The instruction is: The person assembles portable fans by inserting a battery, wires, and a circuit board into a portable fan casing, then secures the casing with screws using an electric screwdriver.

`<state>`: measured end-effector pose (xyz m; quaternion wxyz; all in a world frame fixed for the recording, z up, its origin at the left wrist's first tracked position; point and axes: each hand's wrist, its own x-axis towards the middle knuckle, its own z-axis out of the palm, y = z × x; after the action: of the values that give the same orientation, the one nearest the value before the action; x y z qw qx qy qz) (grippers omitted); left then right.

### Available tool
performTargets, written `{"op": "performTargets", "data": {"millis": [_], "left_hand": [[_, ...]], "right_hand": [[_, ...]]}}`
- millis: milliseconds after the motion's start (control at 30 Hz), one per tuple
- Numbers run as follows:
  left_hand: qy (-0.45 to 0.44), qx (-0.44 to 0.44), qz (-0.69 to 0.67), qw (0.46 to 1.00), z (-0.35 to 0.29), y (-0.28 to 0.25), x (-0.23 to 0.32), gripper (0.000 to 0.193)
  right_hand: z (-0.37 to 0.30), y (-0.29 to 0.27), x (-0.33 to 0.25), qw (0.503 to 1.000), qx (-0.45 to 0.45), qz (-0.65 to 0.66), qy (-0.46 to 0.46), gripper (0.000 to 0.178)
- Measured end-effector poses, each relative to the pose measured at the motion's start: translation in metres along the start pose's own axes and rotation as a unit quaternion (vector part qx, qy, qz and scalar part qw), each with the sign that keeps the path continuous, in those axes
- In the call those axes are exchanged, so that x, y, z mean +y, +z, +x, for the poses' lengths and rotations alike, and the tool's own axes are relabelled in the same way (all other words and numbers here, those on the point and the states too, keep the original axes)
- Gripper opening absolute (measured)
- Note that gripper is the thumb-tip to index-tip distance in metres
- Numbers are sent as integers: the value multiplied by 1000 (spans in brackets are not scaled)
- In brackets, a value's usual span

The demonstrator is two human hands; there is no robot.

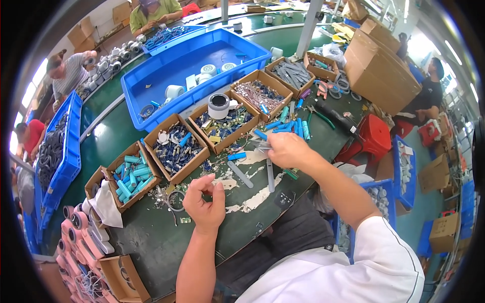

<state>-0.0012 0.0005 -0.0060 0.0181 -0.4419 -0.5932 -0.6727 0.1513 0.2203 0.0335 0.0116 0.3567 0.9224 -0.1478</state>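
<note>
The right hand [284, 147] pinched small metal strips [263, 146], which lay up and to the right of the left hand [204, 202], half-curled and empty.

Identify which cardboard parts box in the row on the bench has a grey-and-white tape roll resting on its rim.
The third box from the left, holding mixed blue and yellow parts: the tape roll sits on its far corner. No other box in the row carries one.

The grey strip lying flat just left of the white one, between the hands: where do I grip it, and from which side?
Probably from above, pinching across the narrow width of the grey strip near its lower right end. It lies flat and slanted on the bench, with bare surface along both long edges, and that end is nearest the right hand.
</note>
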Motion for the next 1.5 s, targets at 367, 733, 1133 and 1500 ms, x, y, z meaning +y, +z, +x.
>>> {"op": "performTargets", "data": {"millis": [367, 733, 1133, 1500], "left_hand": [[93, -342, 343, 870, 3, 8, 18, 37], [119, -337, 286, 889, 3, 7, 15, 22], [108, -313, 218, 918, -2, 9, 17, 14], [-56, -271, 299, 913, -9, 16, 26, 63]], "right_hand": [[-69, -11, -17, 998, -32, 44, -45, 18], [-39, -24, 16, 888, -158, 430, 25, 42], [-66, 19, -40, 999, 41, -19, 15, 27], [-54, 27, -67, 999, -24, 41, -24, 31]]}}
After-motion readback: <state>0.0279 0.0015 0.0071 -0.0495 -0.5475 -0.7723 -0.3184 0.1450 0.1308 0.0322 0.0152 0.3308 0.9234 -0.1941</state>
